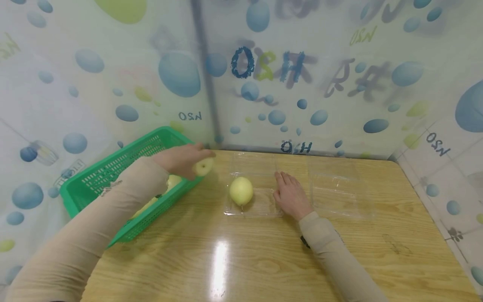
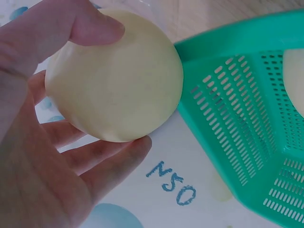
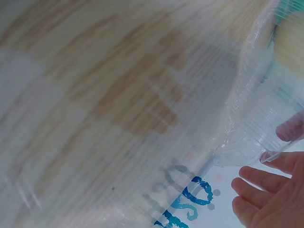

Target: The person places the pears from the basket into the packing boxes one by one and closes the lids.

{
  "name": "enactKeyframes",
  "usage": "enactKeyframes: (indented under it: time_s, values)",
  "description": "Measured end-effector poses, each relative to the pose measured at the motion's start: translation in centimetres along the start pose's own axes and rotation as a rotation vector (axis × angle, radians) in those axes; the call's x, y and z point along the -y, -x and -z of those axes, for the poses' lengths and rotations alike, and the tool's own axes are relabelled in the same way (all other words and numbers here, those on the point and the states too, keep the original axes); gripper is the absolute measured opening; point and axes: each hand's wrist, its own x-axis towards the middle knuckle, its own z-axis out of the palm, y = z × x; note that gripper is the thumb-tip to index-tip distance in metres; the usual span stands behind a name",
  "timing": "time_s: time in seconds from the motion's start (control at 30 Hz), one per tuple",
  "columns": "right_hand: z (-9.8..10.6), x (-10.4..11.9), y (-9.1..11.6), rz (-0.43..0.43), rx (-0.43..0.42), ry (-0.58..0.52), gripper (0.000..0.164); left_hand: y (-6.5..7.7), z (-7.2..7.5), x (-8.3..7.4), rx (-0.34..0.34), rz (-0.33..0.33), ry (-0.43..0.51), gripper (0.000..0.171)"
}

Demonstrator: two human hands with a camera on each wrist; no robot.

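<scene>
My left hand grips a pale yellow pear above the near right rim of a green slotted basket. In the left wrist view its thumb lies over that pear and the fingers curve beneath. Another yellow pear sits in the left part of a clear plastic clamshell box, its stem towards me. At the right side of this box is my right hand; in the right wrist view its thumb and index finger pinch the clear rim, other fingers spread outside.
More pears lie in the basket, partly hidden by my left arm. A second clear plastic box stands right of my right hand on the wooden table. A patterned curtain hangs behind the table.
</scene>
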Motion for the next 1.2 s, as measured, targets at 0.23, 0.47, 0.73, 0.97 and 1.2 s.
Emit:
enactKeyframes:
  time_s: [0.23, 0.47, 0.73, 0.97, 1.2]
  values:
    - [0.0, 0.0, 0.0, 0.001, -0.005, 0.01, 0.052, -0.5, -0.3, -0.9, 0.001, -0.035, -0.031, 0.077]
    - [0.0, 0.1, 0.1, 0.003, -0.014, 0.011, 0.052, -0.9, -0.5, -1.9, 0.042, -0.036, -0.063, 0.077]
    - [0.0, 0.0, 0.0, -0.001, -0.006, 0.012, 0.053, -1.4, -1.2, -2.5, 0.027, -0.107, -0.095, 0.073]
    - [-0.1, -0.2, -0.1, -0.01, 0.0, 0.007, 0.052, -2.0, -1.7, -2.9, 0.014, -0.151, -0.147, 0.075]
    - [0.0, 0.0, 0.0, -0.024, 0.004, -0.01, 0.054, -2.6, -1.9, -3.7, 0.043, -0.132, -0.134, 0.082]
